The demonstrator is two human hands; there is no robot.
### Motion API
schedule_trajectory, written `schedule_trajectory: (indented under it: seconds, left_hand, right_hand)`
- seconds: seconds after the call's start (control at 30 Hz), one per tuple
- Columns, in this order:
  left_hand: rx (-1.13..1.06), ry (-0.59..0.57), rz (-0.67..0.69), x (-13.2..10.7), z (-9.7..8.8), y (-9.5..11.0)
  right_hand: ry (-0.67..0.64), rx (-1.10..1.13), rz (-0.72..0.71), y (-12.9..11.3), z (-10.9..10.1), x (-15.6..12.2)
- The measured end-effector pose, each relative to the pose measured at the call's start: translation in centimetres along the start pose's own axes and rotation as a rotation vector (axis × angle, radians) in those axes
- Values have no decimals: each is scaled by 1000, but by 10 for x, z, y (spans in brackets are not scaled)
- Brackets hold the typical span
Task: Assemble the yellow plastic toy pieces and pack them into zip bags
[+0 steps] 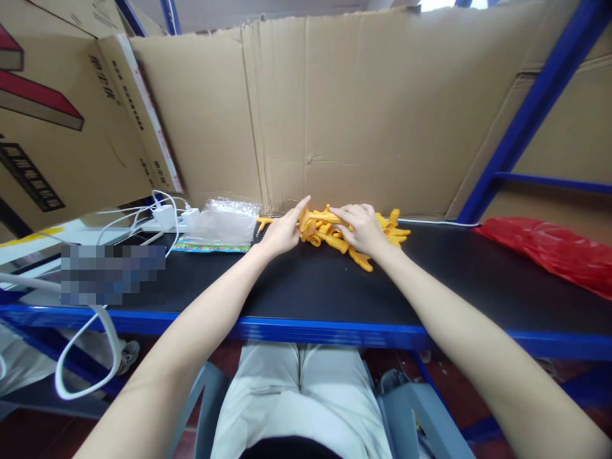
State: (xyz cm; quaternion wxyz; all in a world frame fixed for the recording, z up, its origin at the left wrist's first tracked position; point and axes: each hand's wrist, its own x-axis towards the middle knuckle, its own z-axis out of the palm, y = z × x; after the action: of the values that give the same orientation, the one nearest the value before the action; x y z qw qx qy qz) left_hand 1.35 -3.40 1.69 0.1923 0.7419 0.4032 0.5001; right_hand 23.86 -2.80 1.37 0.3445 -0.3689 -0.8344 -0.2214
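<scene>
A pile of glossy orange-yellow plastic pieces [335, 241] lies on the black shelf top near the cardboard. My left hand [283, 233] is at the pile's left end, closed around a yellow piece, index finger pointing up. A thin branched yellow end [264, 221] sticks out to its left; whether it belongs to the same piece is hidden. My right hand [362, 227] rests over the pile, fingers bent onto a long yellow piece [327, 217] that spans toward my left hand. More yellow pieces [393, 228] show beyond my right wrist.
Left of the pile lies a clear plastic bag [227, 220] on a colourful packet [210, 246]. White chargers and cables [165, 217] stand farther left. Red plastic sheeting [545, 245] is at right. Cardboard [373, 115] walls the back; a blue rail [329, 331] edges the front.
</scene>
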Motion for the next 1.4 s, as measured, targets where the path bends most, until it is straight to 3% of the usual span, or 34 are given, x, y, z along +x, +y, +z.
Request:
schedule_trajectory:
  seconds: [0.2,0.33,0.43,1.17,1.4]
  left_hand:
    - [338,-83,143,-4,5,9]
    - [683,-97,150,-1,4,8]
    - [794,-67,140,0,3,6]
    - [821,-74,169,-3,8,7]
    - [817,-57,157,-2,10,6]
  right_hand:
    - [25,-17,7,1,3,-1]
    - [30,-15,-40,-6,6,1]
    - [26,-30,-41,-12,6,2]
    - [-106,-179,3,-13,9,3]
    - [-46,-196,-14,-14,5,4]
